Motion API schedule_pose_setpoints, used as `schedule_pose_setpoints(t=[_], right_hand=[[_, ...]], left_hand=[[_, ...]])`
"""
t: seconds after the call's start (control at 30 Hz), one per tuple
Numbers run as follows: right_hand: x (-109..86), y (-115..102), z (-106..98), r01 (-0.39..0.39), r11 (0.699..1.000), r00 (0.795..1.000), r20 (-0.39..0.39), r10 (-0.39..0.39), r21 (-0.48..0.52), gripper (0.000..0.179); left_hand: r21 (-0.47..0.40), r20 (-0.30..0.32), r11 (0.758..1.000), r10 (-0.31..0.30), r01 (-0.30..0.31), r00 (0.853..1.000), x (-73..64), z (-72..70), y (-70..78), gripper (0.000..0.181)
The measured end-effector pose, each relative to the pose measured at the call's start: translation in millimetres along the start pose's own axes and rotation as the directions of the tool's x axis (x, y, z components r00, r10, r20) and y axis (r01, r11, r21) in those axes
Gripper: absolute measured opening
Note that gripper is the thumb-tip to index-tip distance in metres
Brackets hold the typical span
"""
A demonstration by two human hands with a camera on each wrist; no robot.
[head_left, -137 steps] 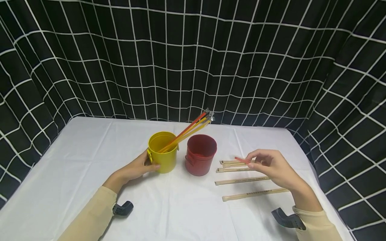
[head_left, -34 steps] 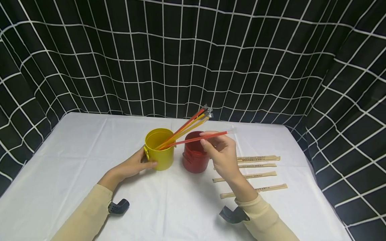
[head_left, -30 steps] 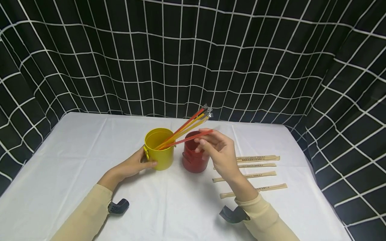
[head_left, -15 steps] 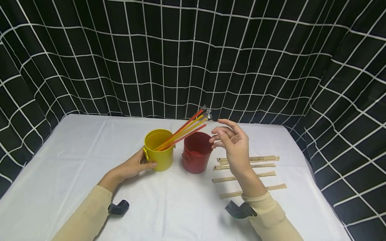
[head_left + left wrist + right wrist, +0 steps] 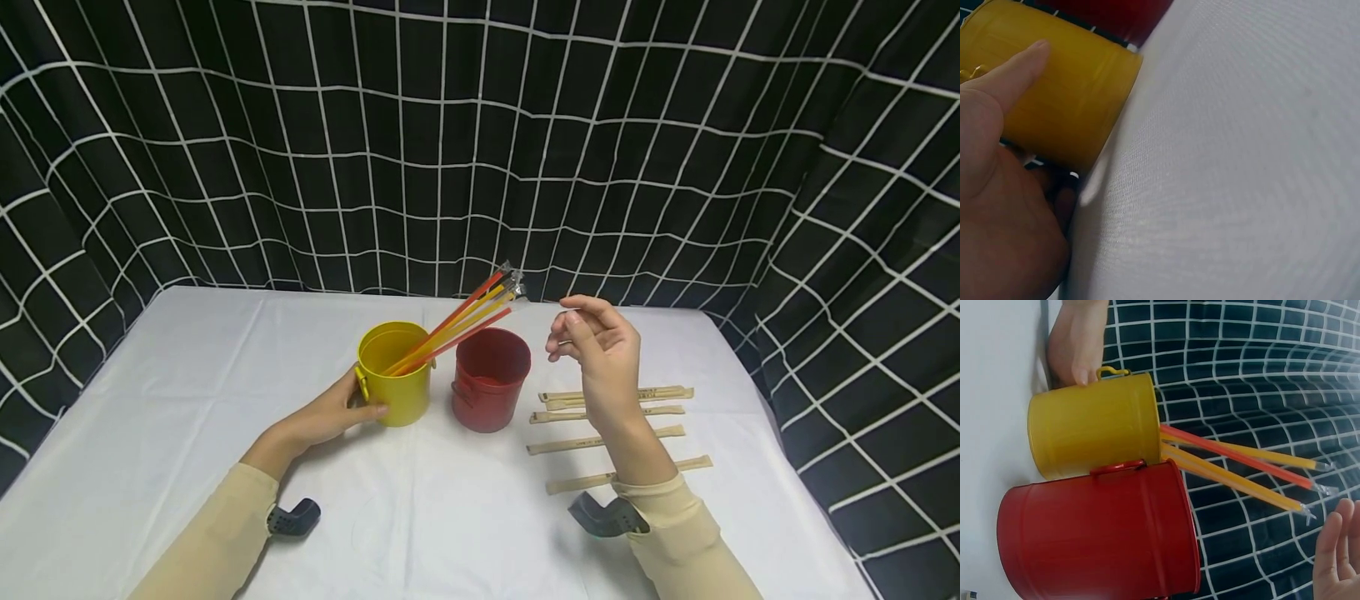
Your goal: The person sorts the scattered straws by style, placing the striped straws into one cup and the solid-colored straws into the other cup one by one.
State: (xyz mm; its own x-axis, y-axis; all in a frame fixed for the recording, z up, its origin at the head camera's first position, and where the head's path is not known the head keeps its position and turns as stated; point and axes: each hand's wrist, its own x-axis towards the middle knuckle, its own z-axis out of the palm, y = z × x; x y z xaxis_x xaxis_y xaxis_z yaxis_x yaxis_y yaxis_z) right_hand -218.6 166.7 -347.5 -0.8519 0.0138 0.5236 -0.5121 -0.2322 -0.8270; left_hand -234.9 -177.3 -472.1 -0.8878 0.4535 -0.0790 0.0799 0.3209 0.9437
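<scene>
My left hand point(image 5: 326, 423) holds the yellow bucket point(image 5: 406, 402) at its left side, its thumb along the front wall and its other fingers partly hidden behind, as the left wrist view shows. Several red and yellow plastic-wrapped straws lean to the right out of that bucket. The lowest, a red straw point(image 5: 480, 328), slants over the rim of the red bucket point(image 5: 487, 403). My right hand point(image 5: 606, 358) is raised to the right of the red bucket, fingers loosely bent with nothing between them. In the right wrist view its fingertips point(image 5: 1329, 540) show near the straws' wrapped ends.
Several paper-wrapped straws point(image 5: 577, 484) lie on the white tablecloth point(image 5: 465, 517) at the right, partly beneath my right hand and forearm. A black curtain with a white grid point(image 5: 420, 133) hangs behind and beside the table.
My right hand brought a red straw from the right into the yellow bucket, let it go, and drew back to the right. My left hand keeps its hold on the bucket.
</scene>
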Motion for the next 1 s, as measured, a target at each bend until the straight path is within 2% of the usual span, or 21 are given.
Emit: schedule_pose_setpoints(t=[0.2,0.37,0.5,0.63,0.73,0.87,0.93,1.0], right_hand=[[-1.4,-0.5,-3.5,-0.003,1.000,1.000,-0.005,0.003,-0.004,0.022],[-1.5,-2.6,-6.5,-0.001,1.000,1.000,-0.006,0.001,0.000,0.022],[2.7,-5.2,-9.1,0.012,1.000,1.000,-0.014,-0.012,0.001,0.020],[7.4,-8.4,-9.9,0.021,1.000,0.999,-0.025,-0.021,0.006,0.021],[9.1,-10.3,-12.4,0.021,1.000,1.000,-0.022,-0.021,0.010,0.020],[11.1,-13.9,-18.9,0.021,0.999,1.000,-0.019,-0.020,0.037,0.018],[12.2,-15.5,-22.8,0.022,0.998,1.000,-0.017,-0.022,0.050,0.016],[13.7,-16.0,-26.5,0.021,0.999,1.000,-0.009,-0.020,0.050,0.015]], left_hand=[[0.001,0.004,1.000,-0.023,0.023,1.000,0.1,0.9,0.4,0.094],[0.002,0.012,0.998,-0.056,0.056,0.998,-6.8,-9.8,6.8,0.098],[0.015,0.012,1.000,-0.005,0.005,1.000,-11.3,-21.6,17.5,0.103],[0.049,0.006,0.999,0.013,-0.014,1.000,-15.5,-31.9,31.3,0.104],[0.047,-0.033,0.999,0.000,0.001,0.999,-20.5,-37.1,41.5,0.098],[0.041,-0.120,0.999,0.016,-0.011,0.993,-27.0,-41.1,56.6,0.088],[0.050,-0.169,0.998,0.038,-0.030,0.985,-29.6,-40.7,64.3,0.083],[0.062,-0.227,0.996,0.071,-0.058,0.971,-32.2,-38.7,70.9,0.078]])
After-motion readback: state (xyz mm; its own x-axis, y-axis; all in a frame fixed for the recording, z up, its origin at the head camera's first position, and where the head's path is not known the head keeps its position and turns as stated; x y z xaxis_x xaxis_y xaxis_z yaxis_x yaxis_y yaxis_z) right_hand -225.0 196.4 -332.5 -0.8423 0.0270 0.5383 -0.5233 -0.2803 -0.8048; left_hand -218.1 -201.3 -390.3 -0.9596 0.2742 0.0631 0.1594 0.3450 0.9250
